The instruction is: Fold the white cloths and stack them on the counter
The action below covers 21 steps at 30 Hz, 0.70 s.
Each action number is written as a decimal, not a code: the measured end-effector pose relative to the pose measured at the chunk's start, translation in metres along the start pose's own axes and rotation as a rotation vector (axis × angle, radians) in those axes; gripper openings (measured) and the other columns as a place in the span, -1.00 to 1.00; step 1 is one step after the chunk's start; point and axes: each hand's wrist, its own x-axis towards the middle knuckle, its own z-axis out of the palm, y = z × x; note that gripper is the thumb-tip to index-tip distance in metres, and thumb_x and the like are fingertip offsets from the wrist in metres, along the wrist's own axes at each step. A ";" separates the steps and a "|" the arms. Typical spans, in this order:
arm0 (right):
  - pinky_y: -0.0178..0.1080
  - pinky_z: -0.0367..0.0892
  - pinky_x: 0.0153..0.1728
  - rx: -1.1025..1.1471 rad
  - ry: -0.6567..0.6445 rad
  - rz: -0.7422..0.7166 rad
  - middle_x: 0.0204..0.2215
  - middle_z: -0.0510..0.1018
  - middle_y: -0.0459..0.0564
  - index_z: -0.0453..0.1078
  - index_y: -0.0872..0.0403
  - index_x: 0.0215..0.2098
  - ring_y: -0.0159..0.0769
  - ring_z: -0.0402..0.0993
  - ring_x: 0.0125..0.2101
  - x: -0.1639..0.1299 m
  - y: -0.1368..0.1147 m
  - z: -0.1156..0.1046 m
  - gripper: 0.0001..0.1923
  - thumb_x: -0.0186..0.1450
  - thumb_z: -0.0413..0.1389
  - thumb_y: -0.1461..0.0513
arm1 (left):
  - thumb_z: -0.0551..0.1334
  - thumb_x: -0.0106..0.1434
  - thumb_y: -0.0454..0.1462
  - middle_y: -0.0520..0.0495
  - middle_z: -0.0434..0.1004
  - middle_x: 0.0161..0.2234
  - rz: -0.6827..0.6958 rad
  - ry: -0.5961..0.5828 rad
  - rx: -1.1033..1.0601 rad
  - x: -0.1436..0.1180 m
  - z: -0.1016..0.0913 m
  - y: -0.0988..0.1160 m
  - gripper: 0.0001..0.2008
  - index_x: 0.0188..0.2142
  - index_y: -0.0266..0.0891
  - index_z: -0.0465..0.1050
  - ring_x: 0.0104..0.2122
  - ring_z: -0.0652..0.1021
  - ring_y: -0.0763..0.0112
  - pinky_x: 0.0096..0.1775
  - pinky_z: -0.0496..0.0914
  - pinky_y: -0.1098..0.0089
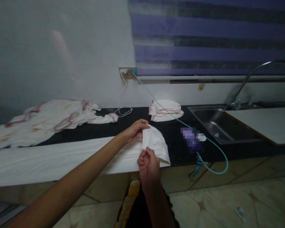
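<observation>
Head view: left hand (135, 129) pinching far side of white cloth (154, 144), fingers closed on its bunched folds. Right hand (148, 164) gripping near corner of same cloth at front edge of black countertop (175, 139). Cloth spread leftward along front edge as long white strip. Heap of white, red-trimmed cloths (45, 118) at back left of countertop. Folded stack (165, 110) toward back, middle. Teal cable (156, 101) running from wall socket (127, 72) across countertop. Sink (219, 125) at right end.
</observation>
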 end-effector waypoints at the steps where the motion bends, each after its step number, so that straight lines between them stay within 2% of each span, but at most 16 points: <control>1: -0.47 0.07 -0.68 0.014 0.033 0.038 -0.60 0.37 -0.26 0.20 0.01 -0.40 -0.53 0.24 -0.66 -0.001 0.006 0.003 -0.64 0.09 0.32 0.13 | 0.46 -0.06 -0.38 0.06 0.47 -0.40 -0.005 0.017 -0.013 -0.005 -0.008 -0.001 -0.57 -0.20 -0.23 0.38 -0.49 0.53 0.48 -0.48 0.47 0.49; 5: -0.48 0.03 -0.68 0.038 0.141 0.159 -0.65 0.36 -0.29 0.22 0.02 -0.38 -0.54 0.21 -0.69 -0.005 0.026 0.013 -0.68 0.05 0.30 0.18 | 0.43 -0.06 -0.39 0.07 0.45 -0.41 -0.016 0.072 0.000 -0.021 -0.027 -0.003 -0.58 -0.20 -0.23 0.37 -0.51 0.51 0.49 -0.49 0.46 0.48; 9: -0.48 0.05 -0.68 0.012 0.156 0.210 -0.63 0.38 -0.27 0.24 0.03 -0.38 -0.54 0.23 -0.69 -0.010 0.045 0.021 -0.68 0.09 0.30 0.14 | 0.40 -0.09 -0.39 0.15 0.37 -0.49 -0.067 0.138 0.087 -0.028 -0.041 -0.003 -0.55 -0.18 -0.20 0.34 -0.60 0.41 0.54 -0.57 0.31 0.54; 12: -0.47 0.09 -0.66 -0.001 0.124 0.209 -0.62 0.39 -0.25 0.25 0.02 -0.36 -0.51 0.25 -0.68 -0.013 0.056 0.026 -0.67 0.16 0.29 0.06 | 0.41 -0.11 -0.36 0.17 0.34 -0.53 -0.074 0.163 0.123 -0.028 -0.049 -0.004 -0.53 -0.19 -0.19 0.33 -0.63 0.38 0.54 -0.59 0.22 0.55; 15: -0.45 0.12 -0.66 0.033 0.063 0.247 -0.63 0.40 -0.21 0.27 0.01 -0.35 -0.47 0.28 -0.67 -0.013 0.062 0.029 -0.69 0.22 0.22 0.01 | 0.43 -0.13 -0.32 0.14 0.39 -0.50 -0.061 0.176 0.161 -0.029 -0.055 -0.007 -0.51 -0.19 -0.19 0.32 -0.58 0.43 0.49 -0.54 0.25 0.52; 19: -0.43 0.16 -0.65 0.062 0.017 0.297 -0.65 0.40 -0.16 0.25 0.02 -0.41 -0.44 0.28 -0.67 -0.010 0.068 0.028 -0.76 0.24 0.15 0.06 | 0.42 -0.15 -0.30 0.13 0.41 -0.48 -0.042 0.189 0.207 -0.032 -0.062 -0.010 -0.47 -0.15 -0.18 0.32 -0.54 0.46 0.46 -0.50 0.26 0.49; 21: -0.42 0.20 -0.64 0.015 -0.025 0.269 -0.65 0.41 -0.14 0.23 0.01 -0.43 -0.43 0.30 -0.67 -0.008 0.074 0.026 -0.75 0.20 0.17 0.07 | 0.40 -0.14 -0.28 0.14 0.38 -0.49 -0.036 0.203 0.239 -0.033 -0.067 -0.012 -0.46 -0.13 -0.18 0.31 -0.55 0.43 0.47 -0.51 0.23 0.49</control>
